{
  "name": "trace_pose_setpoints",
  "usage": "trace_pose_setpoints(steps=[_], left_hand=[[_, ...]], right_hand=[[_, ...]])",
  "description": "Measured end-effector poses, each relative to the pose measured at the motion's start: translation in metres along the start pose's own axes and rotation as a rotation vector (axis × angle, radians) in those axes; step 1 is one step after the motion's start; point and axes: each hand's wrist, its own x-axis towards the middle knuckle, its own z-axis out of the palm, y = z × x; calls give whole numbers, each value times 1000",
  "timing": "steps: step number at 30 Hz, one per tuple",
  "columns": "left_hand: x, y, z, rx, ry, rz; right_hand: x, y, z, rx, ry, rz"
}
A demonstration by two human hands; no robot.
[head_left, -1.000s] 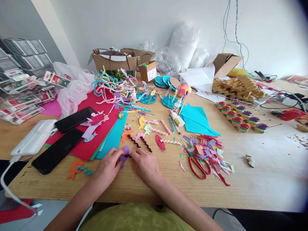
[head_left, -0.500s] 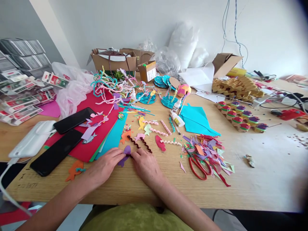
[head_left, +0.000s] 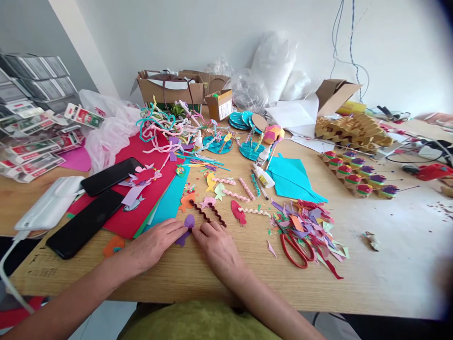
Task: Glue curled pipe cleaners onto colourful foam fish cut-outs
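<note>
A purple paper fish (head_left: pixel 189 221) lies on the table between my two hands. My left hand (head_left: pixel 161 241) is closed at its left edge, fingertips pinching it. My right hand (head_left: pixel 216 244) is closed on the other side, its fingertips at a short dark brown pipe cleaner (head_left: pixel 191 229) that crosses the fish; most of that piece is hidden. Just beyond are an orange paper fish (head_left: pixel 186 202) and a pink one (head_left: pixel 207 202), each with a twisted dark brown pipe cleaner. Another orange paper fish (head_left: pixel 112 245) sits partly under my left forearm.
Red scissors (head_left: pixel 296 250) rest beside a heap of paper scraps (head_left: pixel 307 224) on the right. Glue bottles (head_left: pixel 264 177) and blue sheets (head_left: pixel 293 177) lie farther back. Two black phones (head_left: pixel 85 224) and a white power bank (head_left: pixel 49 203) are at left. Painted egg-carton cups (head_left: pixel 354 177) stand far right.
The view has shifted slightly. The purple fish has turned a little between my fingers, and my left forearm covers more of the nearer orange fish. Both hands keep their grip.
</note>
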Motion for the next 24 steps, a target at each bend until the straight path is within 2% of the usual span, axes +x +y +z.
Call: trace_pose_setpoints(steps=[9, 18, 24], left_hand=[[6, 5, -1, 152, -1, 8], [6, 0, -11, 22, 12, -2], [3, 2, -11, 115, -34, 31]], right_hand=[[0, -2, 1, -42, -3, -4], [1, -2, 4, -52, -3, 20], [2, -3, 3, -45, -24, 35]])
